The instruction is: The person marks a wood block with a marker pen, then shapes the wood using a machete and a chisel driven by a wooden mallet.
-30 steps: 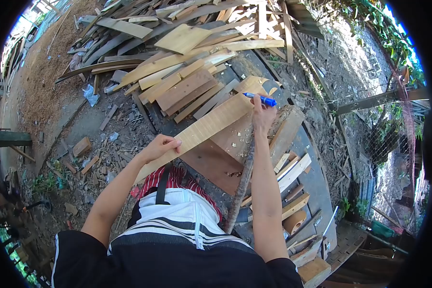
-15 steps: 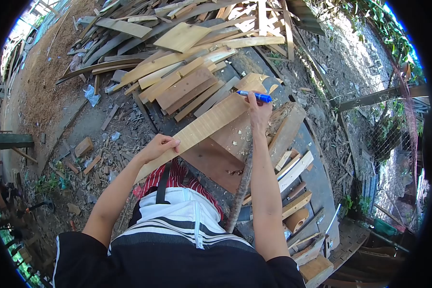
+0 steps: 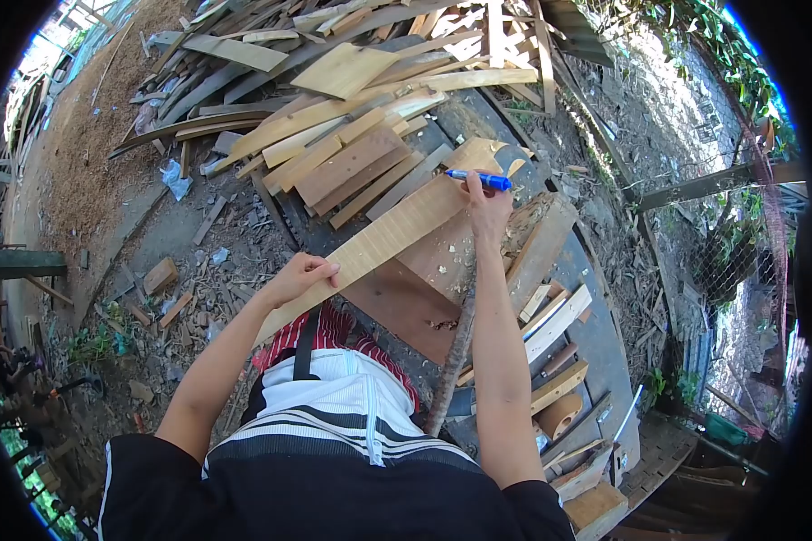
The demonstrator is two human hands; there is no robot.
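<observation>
A long, thin wooden board (image 3: pixel 383 242) slants across the view, from near my lap up to the right. My left hand (image 3: pixel 299 278) grips its lower part, thumb on the upper face and the other fingers bent at the edge. At the far end, my right hand (image 3: pixel 489 209) is closed around a blue marker (image 3: pixel 489 181), whose tip points left over the board's end. Beneath the board lies a wide brown wooden block (image 3: pixel 438 263) sprinkled with shavings. A rough stick (image 3: pixel 451 370) stands slanted beside my right forearm.
Stacked planks (image 3: pixel 352 171) lie just beyond the board, with a large heap of scrap wood (image 3: pixel 244 68) behind. Offcuts (image 3: pixel 555 329) and tools rest on the dark bench (image 3: pixel 595 347) to the right. Sawdust (image 3: pixel 81 162) covers ground at the left; a wire fence (image 3: pixel 731 252) stands right.
The view has shifted very slightly. Both hands, the board and the marker stay practically where they were.
</observation>
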